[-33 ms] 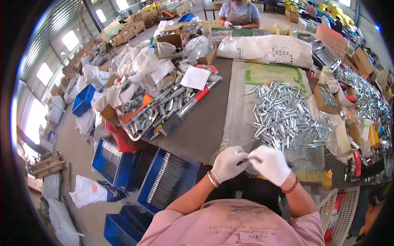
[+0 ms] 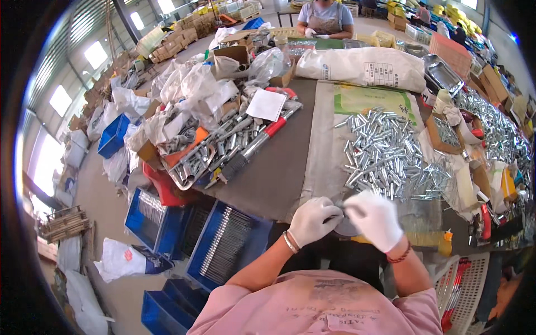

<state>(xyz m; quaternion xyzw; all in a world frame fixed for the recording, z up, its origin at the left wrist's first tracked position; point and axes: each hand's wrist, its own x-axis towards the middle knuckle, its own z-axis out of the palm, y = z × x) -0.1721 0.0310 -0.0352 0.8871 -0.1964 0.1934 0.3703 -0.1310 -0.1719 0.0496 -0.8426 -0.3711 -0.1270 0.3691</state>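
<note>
Both my hands wear white gloves and meet at the near edge of the table. My left hand [image 2: 314, 221] is closed, its thumb and fingers pinched together around a small dark-looking bit I cannot make out. Close on its right, my right hand [image 2: 375, 221] is curled with its fingertips toward the left hand; motion smears it, and what it holds is hidden. Just beyond them lies a heap of shiny metal sleeves [image 2: 379, 153] on a pale woven sack [image 2: 322, 139]. Thin metal pins [image 2: 434, 180] are scattered along the heap's right side.
Tools and metal parts pile up on a tray [image 2: 184, 181] at the left. Blue bins [image 2: 215, 245] with rows of metal rods stand below the table. A stuffed white sack [image 2: 363, 68] lies across the back; a co-worker [image 2: 326, 22] is beyond it. More parts [image 2: 497, 131] heap at right.
My right hand has shifted slightly right and up, opening a small gap between the hands. The left hand has barely moved.
</note>
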